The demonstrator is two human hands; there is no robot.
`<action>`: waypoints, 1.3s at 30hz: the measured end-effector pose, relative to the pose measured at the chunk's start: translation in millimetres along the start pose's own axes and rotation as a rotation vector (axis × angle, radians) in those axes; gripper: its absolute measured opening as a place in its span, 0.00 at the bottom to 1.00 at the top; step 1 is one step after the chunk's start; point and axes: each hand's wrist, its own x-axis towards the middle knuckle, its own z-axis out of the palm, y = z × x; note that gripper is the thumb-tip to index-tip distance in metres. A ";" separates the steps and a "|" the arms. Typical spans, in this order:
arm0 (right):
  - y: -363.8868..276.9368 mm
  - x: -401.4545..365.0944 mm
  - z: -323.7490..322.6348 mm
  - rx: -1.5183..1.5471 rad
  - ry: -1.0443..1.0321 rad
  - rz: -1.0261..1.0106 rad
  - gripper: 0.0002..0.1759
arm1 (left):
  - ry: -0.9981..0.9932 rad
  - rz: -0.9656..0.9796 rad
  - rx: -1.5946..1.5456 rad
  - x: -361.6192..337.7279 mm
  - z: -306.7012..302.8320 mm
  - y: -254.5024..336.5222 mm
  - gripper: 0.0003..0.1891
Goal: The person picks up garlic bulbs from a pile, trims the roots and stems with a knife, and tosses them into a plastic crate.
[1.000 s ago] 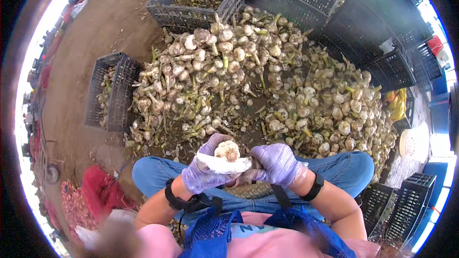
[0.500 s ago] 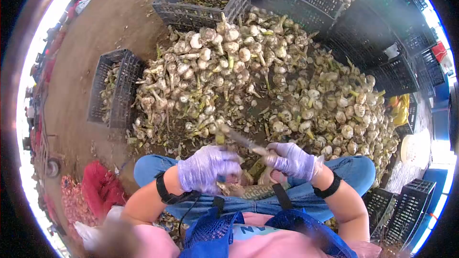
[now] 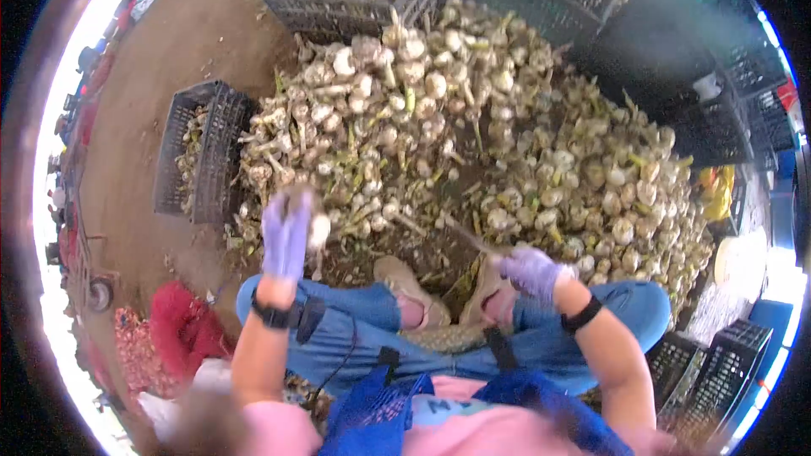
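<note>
Left hand (image 3: 287, 232), gloved, reaching over near left edge of garlic heap (image 3: 405, 110); fingers blurred, cannot tell how far open or whether holding anything. Pale bulb (image 3: 319, 230) just beside its fingers. Right hand (image 3: 530, 273), gloved, closed around handle of knife (image 3: 473, 238), blade angled forward and leftward over ground between shoes (image 3: 410, 289) and heap. Small black crate (image 3: 224, 152) upright beyond left hand, beside heap.
</note>
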 end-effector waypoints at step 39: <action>-51.1 6.5 -17.2 0.475 0.388 0.113 0.36 | -0.543 0.187 -0.322 32.8 10.9 -4.7 0.48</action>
